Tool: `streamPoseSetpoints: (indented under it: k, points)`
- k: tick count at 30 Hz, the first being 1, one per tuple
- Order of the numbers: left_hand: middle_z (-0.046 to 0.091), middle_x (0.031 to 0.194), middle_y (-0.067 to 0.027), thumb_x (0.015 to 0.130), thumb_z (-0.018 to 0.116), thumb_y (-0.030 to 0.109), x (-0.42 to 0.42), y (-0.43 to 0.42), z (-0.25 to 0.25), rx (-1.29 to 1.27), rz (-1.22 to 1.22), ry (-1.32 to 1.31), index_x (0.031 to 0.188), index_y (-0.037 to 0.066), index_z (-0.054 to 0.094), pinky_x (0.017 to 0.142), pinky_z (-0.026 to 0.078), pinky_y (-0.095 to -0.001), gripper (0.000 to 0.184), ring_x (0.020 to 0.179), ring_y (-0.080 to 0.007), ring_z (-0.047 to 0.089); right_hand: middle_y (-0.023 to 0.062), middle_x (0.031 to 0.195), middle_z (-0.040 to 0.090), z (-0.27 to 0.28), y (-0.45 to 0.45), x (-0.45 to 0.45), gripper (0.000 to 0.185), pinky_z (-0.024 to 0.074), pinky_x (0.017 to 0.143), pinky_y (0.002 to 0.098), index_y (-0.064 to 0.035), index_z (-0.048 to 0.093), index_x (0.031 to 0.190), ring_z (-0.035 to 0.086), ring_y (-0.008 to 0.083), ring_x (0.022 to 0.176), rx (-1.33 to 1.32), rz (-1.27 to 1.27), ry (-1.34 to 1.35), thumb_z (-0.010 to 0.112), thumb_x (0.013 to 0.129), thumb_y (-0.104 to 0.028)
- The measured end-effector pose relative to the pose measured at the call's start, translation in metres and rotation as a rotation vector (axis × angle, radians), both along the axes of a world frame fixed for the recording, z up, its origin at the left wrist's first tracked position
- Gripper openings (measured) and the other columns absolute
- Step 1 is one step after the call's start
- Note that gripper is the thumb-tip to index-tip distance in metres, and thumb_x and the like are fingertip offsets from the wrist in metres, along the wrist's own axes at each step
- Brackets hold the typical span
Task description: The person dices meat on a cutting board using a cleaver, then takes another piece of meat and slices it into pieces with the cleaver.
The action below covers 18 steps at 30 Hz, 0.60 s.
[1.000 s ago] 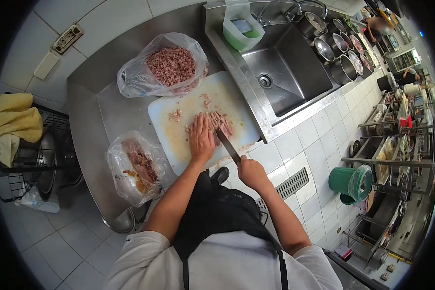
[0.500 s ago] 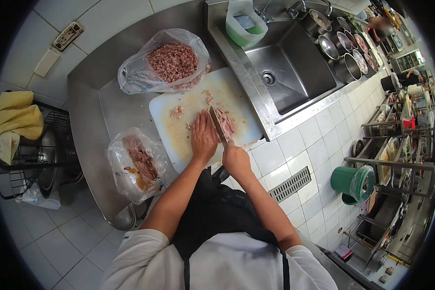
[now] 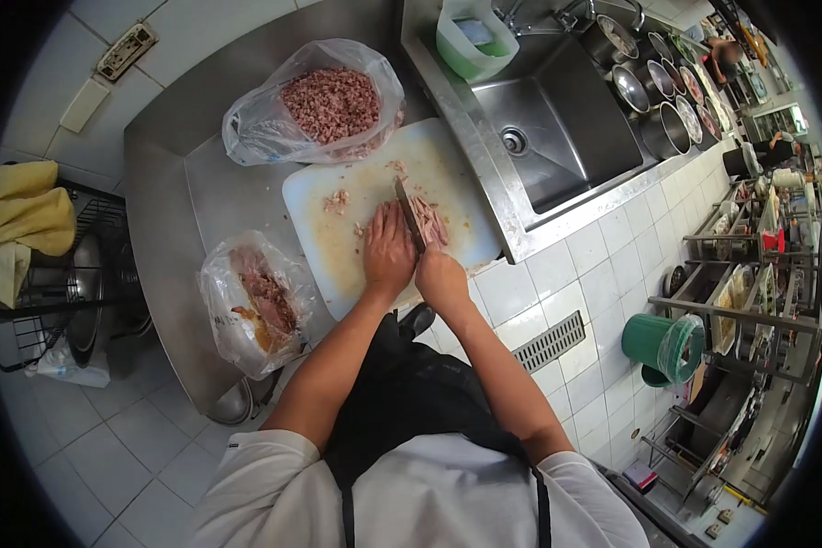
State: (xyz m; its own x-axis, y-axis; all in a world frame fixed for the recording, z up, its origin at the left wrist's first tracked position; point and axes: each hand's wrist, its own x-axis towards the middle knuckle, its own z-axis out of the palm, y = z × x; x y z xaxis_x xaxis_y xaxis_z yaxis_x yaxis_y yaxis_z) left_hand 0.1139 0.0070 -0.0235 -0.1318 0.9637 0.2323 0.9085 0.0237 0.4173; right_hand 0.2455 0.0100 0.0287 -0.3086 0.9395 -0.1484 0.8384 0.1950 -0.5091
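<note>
A kitchen knife (image 3: 410, 214) is gripped by its handle in my right hand (image 3: 442, 280), at the near edge of the white cutting board (image 3: 338, 247). Its blade points away from me and lies along the left side of a pile of sliced pink meat (image 3: 428, 222). Just left of the blade, my left hand (image 3: 389, 253) rests on the board with its fingers stretched forward; whatever lies beneath them is hidden. Small chopped bits (image 3: 337, 202) are scattered on the board's far part.
Beyond the board sits a clear plastic bag of chopped meat (image 3: 331, 105). Another bag with larger meat pieces (image 3: 263, 297) lies at left on the steel counter (image 3: 224, 205). To the right are a sink (image 3: 557, 137), a green-tinted container (image 3: 474, 41) and several metal pots (image 3: 664, 131).
My right hand and the knife have moved forward, away from me, along the meat. My left hand stays beside the blade. The camera view has shifted slightly.
</note>
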Motion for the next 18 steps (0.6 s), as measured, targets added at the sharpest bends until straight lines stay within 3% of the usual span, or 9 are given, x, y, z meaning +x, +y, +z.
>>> streamPoseSetpoints:
  k: [4,10,18]
  points:
    - [0.044,0.161,-0.0174,0.099,0.052,0.019,0.000,0.001,0.003,-0.032,0.007,0.008,0.152,-0.004,0.047,0.124,0.029,-0.0530,0.057,0.152,-0.0393,0.036,0.0306,0.077,0.070,0.024,-0.020,0.016,0.014,0.0582,0.066,0.0561,0.0063,0.056,0.097,0.072,0.0474,0.072,-0.078,0.026,-0.023,0.054,0.093,-0.007]
    - [0.041,0.164,-0.0154,0.098,0.053,0.019,-0.002,0.002,-0.005,-0.038,0.002,0.014,0.153,-0.004,0.046,0.125,0.028,-0.0520,0.060,0.153,-0.0386,0.034,0.0308,0.074,0.069,-0.030,0.005,-0.005,0.016,0.0569,0.064,0.0580,0.0064,0.056,0.098,0.071,0.0487,0.070,0.029,-0.011,0.043,0.057,0.093,-0.009]
    - [0.040,0.164,-0.0158,0.097,0.055,0.015,0.002,-0.001,0.002,-0.031,0.021,-0.015,0.153,-0.002,0.046,0.125,0.028,-0.0511,0.059,0.152,-0.0389,0.036,0.0283,0.072,0.069,0.004,-0.057,0.050,0.016,0.0574,0.063,0.0562,0.0044,0.056,0.094,0.071,0.0463,0.068,-0.128,0.028,-0.055,0.059,0.095,-0.012]
